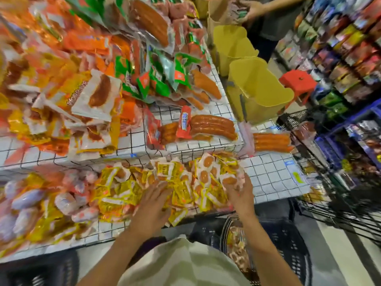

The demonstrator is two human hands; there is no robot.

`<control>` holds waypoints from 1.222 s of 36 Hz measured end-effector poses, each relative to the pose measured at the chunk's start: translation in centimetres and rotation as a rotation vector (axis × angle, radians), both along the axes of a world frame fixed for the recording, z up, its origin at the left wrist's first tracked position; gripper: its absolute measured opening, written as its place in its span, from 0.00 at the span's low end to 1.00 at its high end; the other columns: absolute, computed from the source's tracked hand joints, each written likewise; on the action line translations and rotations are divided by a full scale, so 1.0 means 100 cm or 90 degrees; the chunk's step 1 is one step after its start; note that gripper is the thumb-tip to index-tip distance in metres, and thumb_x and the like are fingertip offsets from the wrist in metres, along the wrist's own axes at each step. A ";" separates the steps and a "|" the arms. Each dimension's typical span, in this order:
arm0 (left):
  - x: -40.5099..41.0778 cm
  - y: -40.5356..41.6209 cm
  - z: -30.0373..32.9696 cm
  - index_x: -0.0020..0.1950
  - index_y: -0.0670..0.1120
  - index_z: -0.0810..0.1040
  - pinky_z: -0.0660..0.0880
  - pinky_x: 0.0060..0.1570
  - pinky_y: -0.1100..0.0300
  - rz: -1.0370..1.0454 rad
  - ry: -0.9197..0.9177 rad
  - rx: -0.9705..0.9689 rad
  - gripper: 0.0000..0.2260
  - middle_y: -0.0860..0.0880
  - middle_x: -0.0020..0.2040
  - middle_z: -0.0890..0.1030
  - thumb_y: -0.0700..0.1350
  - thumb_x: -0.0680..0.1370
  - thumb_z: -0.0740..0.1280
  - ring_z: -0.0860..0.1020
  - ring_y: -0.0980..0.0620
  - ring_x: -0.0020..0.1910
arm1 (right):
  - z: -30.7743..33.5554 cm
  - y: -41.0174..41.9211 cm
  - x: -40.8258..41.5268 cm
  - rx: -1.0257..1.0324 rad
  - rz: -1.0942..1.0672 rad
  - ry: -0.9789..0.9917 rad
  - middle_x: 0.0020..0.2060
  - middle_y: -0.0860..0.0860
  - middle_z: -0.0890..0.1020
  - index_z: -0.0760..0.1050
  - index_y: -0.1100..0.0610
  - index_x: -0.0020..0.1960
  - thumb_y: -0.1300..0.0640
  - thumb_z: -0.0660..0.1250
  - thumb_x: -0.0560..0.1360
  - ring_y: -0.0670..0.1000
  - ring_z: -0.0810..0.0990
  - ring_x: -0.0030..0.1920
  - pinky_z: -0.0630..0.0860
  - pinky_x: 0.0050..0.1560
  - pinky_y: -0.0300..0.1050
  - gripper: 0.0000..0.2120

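At the near edge of the display table (268, 176), right in front of the person, lies the heap of small yellow packets (185, 182), and both hands are in it. It looks to me like a tidying or restocking job about half done. The heap is loose and jumbled, with packets tipped every way, and bare table shows to the right of the heap. Below the heap, a black basket (288, 240) seems to hold more packets, though blur makes that hard to confirm. The left hand (152, 200) lies on the left part of the heap, fingers fairly straight and spread, pressing down rather than grasping. The right hand (240, 195) is at the right edge of the heap, fingers curled up around a few white-and-orange packets (231, 178). How many it holds I cannot tell. Beyond the heap, one tier up, long sausages (212, 126) lie untouched.
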State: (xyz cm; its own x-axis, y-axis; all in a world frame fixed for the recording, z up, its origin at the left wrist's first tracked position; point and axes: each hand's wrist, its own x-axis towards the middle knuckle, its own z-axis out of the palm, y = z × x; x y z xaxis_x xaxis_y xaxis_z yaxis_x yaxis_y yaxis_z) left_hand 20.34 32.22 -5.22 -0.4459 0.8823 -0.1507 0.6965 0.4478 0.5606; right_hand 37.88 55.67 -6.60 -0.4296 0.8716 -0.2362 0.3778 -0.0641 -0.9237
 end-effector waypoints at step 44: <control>-0.003 0.030 0.045 0.68 0.62 0.73 0.60 0.69 0.70 0.123 -0.183 0.237 0.19 0.72 0.67 0.71 0.48 0.80 0.70 0.65 0.70 0.70 | 0.080 -0.008 -0.048 0.208 -0.033 0.100 0.35 0.49 0.79 0.79 0.54 0.43 0.54 0.75 0.75 0.46 0.74 0.35 0.73 0.37 0.44 0.07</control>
State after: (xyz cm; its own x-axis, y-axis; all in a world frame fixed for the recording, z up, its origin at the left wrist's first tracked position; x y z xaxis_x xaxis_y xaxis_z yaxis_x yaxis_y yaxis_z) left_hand 20.01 35.25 -0.77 -0.5931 0.8049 0.0182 0.4153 0.2865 0.8634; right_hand 33.08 54.89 1.39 -0.3915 0.9119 0.1233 0.2338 0.2281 -0.9451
